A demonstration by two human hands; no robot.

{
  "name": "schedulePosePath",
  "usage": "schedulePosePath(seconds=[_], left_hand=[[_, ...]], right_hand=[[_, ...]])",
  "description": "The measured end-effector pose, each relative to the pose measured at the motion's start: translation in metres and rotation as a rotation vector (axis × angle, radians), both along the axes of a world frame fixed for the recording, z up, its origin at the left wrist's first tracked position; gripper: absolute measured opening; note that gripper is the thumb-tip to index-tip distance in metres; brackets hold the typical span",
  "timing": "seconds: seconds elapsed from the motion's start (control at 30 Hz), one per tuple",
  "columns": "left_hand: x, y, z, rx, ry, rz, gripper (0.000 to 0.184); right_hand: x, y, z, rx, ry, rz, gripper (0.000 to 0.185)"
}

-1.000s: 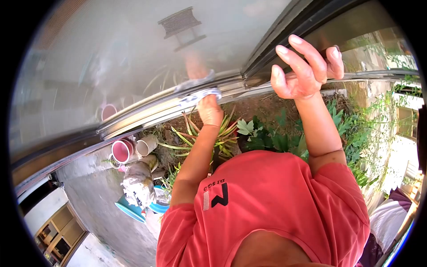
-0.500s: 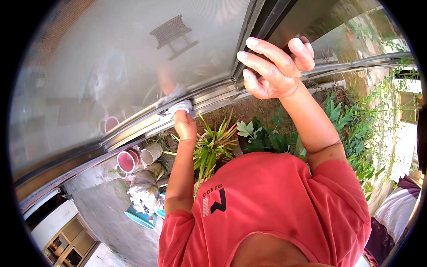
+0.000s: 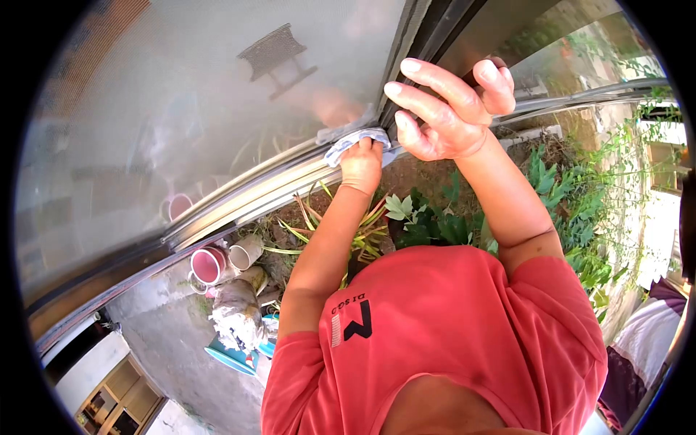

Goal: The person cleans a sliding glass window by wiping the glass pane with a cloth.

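Observation:
A crumpled pale blue-and-white cloth (image 3: 355, 144) is bunched under the fingers of my left hand (image 3: 361, 168). My left hand presses it onto the lower rail (image 3: 290, 163) of the window, close to the corner with the dark upright frame (image 3: 428, 43). The glass pane (image 3: 188, 94) above reflects the cloth and the hand. My right hand (image 3: 453, 112) is raised beside the upright frame, its fingers apart and slightly bent. Nothing shows in it, and I cannot tell whether its fingertips touch the frame.
Spiky green leaves (image 3: 362, 235) and a broad-leaved plant (image 3: 435, 225) grow beneath my arms. Down on the left stand a pink-lined bucket (image 3: 209, 265), a white pot (image 3: 245, 251) and a blue basin (image 3: 232, 357). Vines (image 3: 594, 196) climb at the right.
My left hand has slid the cloth to the right along the rail, toward the corner by the upright frame. The right hand has stayed almost still.

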State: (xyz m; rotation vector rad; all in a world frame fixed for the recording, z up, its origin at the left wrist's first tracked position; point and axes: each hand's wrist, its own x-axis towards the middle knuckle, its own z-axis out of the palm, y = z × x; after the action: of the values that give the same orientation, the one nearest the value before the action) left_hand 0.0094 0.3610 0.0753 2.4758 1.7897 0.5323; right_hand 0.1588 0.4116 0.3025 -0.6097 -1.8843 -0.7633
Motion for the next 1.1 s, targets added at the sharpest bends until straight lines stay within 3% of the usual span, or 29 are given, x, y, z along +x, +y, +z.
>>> schedulePosePath(seconds=[0.13,0.2,0.27,0.33,0.4,0.6,0.77,0.8,0.97,1.1], left_hand=[[-0.013,-0.002,0.009,-0.055,0.11,-0.055,0.026],[-0.037,-0.008,0.01,0.126,0.132,-0.066,0.032],[-0.061,-0.019,0.011,0.117,0.233,0.004,0.037],[-0.066,-0.023,0.016,0.039,0.258,0.01,0.037],[-0.053,-0.02,0.022,-0.319,0.273,0.035,0.037],[-0.002,0.001,0.011,-0.249,0.226,-0.04,0.029],[-0.029,-0.005,0.02,-0.205,0.192,-0.047,0.028],[-0.042,-0.012,0.013,-0.017,0.208,-0.023,0.029],[-0.073,-0.024,0.019,-0.109,0.256,0.033,0.026],[-0.034,-0.014,0.013,-0.144,0.183,-0.021,0.025]], right_hand=[[0.004,0.0,0.001,0.006,0.0,-0.011,0.028],[0.005,0.001,0.002,0.011,-0.014,-0.015,0.028],[0.005,0.002,0.002,-0.007,-0.028,0.019,0.028],[0.002,0.0,0.001,-0.019,-0.015,0.015,0.027],[-0.002,-0.001,0.001,0.005,0.021,-0.024,0.025],[0.001,-0.001,0.001,-0.004,-0.007,-0.044,0.022],[0.002,-0.001,0.001,-0.001,-0.01,-0.04,0.021],[0.002,-0.001,0.001,0.002,-0.009,-0.038,0.021],[-0.003,0.0,0.001,0.017,0.043,-0.029,0.022],[-0.003,-0.001,0.0,0.012,0.026,-0.046,0.02]])
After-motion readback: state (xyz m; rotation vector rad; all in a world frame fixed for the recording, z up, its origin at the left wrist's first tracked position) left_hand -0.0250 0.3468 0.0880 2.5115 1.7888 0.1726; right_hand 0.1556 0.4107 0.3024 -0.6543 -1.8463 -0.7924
